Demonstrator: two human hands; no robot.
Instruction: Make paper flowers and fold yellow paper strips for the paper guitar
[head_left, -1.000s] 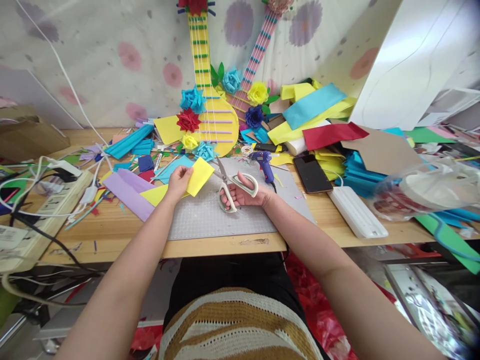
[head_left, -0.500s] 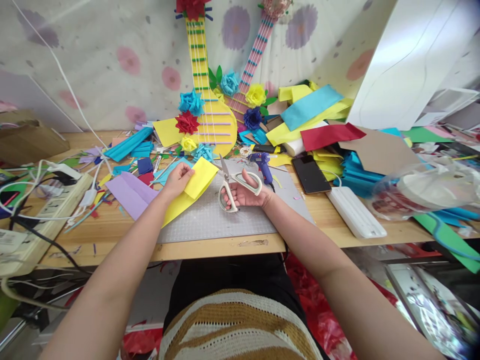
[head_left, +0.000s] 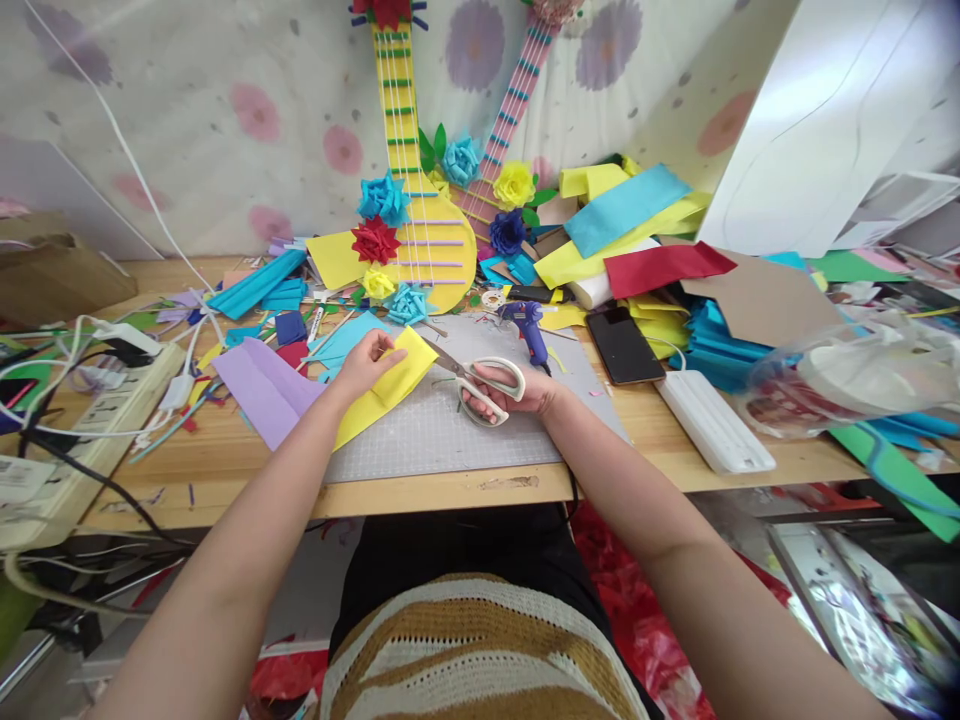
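The left hand pinches a folded yellow paper sheet near its upper left corner, its grip closed on the paper. The sheet lies slanted over the left edge of the grey gridded cutting mat. Its lower end reaches toward the wooden worktop, beside a lilac paper sheet.

The right hand holds white-handled scissors, its grip closed through the loops. The blades point left, look nearly together, and their tips meet the yellow sheet's right corner.

For a clean cut, the paper probably wants to be held taut and slightly off the mat, with the left fingers well away from the blade line. It seems better to feed the sheet deep between the blades than to snip with the tips, and to steer by turning the paper rather than the scissors. A blue glue gun and a black phone lie just beyond the right hand, so room there is tight.
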